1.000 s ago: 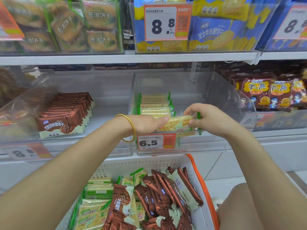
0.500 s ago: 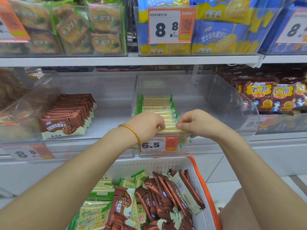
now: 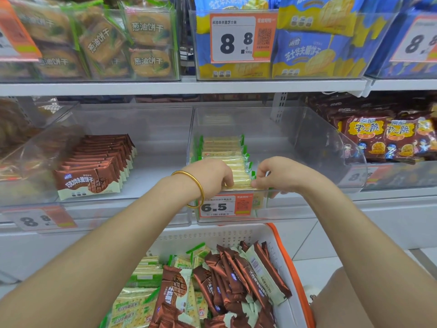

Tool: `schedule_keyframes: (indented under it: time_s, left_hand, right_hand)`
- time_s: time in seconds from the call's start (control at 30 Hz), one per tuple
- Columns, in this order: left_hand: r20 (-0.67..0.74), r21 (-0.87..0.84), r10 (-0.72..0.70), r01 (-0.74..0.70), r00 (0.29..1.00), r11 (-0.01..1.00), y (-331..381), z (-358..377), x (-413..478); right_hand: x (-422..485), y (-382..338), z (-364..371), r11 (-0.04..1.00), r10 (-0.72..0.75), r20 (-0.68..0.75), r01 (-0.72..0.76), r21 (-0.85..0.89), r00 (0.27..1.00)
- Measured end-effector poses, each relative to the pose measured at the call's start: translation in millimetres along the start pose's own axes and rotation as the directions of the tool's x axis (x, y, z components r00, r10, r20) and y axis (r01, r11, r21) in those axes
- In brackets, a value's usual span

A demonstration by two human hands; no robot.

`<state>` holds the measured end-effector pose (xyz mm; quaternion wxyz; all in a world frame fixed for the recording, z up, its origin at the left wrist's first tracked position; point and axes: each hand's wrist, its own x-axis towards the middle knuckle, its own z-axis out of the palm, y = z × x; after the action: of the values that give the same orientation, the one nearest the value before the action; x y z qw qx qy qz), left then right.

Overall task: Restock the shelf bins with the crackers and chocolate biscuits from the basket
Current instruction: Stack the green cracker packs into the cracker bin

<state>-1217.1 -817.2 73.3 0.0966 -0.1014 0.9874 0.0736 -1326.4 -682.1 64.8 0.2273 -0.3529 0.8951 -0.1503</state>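
Both left hand (image 3: 212,177) and right hand (image 3: 277,176) pinched a pale, green-edged cracker packet (image 3: 241,182) by its ends, seating it upright at the row's near end in the clear plastic bin (image 3: 309,138), probably for neat packing.

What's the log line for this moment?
step: cracker restock | left hand: pinches cracker pack | right hand: pinches same pack | pack: front of row in clear bin | basket: holds crackers, chocolate biscuits
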Motion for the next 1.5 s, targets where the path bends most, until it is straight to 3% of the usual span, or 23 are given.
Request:
schedule_keyframes:
  time_s: [0.2,0.4,0.57,0.77,1.5]
  left_hand:
    - [0.061,0.03,0.018,-0.02,0.998,0.999,5.2,-4.3,-1.7]
    - [0.163,0.207,-0.001,-0.033,0.987,0.978,5.4,-8.7,-2.2]
    - [0.173,0.286,0.023,-0.073,0.985,0.956,5.0,-9.4,-1.2]
    - [0.231,0.419,0.023,-0.12,0.973,0.9,1.4,-9.4,-4.9]
    - [0.304,0.441,0.088,-0.222,0.949,0.87,-9.4,-9.0,2.6]
  right_hand:
    - [-2.0,4.4,-3.1,0.994,0.09,0.156,-0.098,0.043,0.984]
    - [3.4,-8.5,0.5,0.994,0.058,0.124,-0.069,0.089,0.991]
    - [6.4,-3.4,-3.0,0.993,0.117,0.167,-0.116,-0.015,0.979]
    - [12.7,-10.7,-2.4,0.987,0.118,0.203,-0.138,0.085,0.972]
    - [29.7,-13.1,3.5,0.965,0.193,0.359,-0.242,0.096,0.913]
